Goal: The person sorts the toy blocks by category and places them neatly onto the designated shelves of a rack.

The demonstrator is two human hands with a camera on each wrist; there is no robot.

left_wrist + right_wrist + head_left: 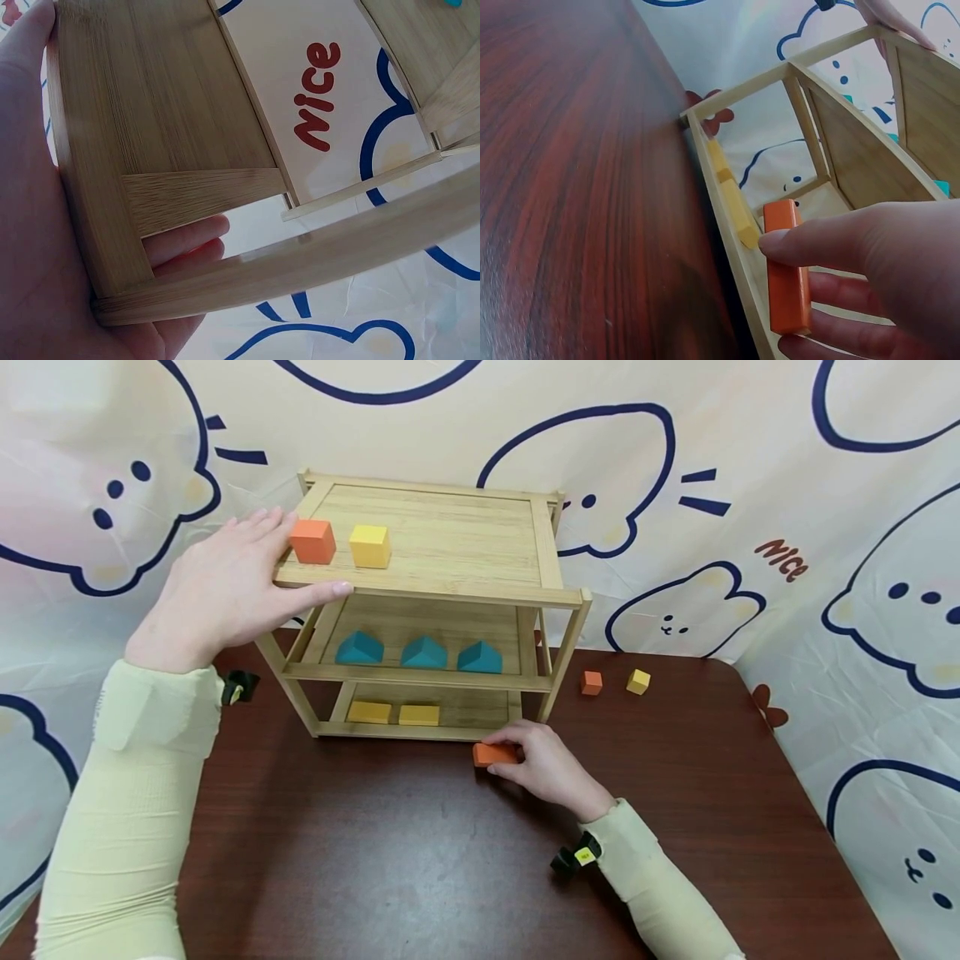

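Observation:
My left hand (232,572) rests on the top left front corner of a three-tier wooden shelf (442,596), thumb stretched along the front edge. In the left wrist view its fingers (187,238) show past the shelf's rail. An orange cube (313,542) sits right beside those fingers on the top tier, with a yellow cube (371,546) to its right. My right hand (543,764) pinches an orange rectangular block (784,274) between thumb and fingers. That block is just in front of the lowest tier, near its right end.
Three blue triangular blocks (424,652) line the middle tier. Two yellow rectangular blocks (418,716) lie on the bottom tier, towards the left. A small orange cube (591,683) and a yellow cube (638,682) stand on the dark table (712,793), right of the shelf. Patterned cloth (750,443) hangs behind.

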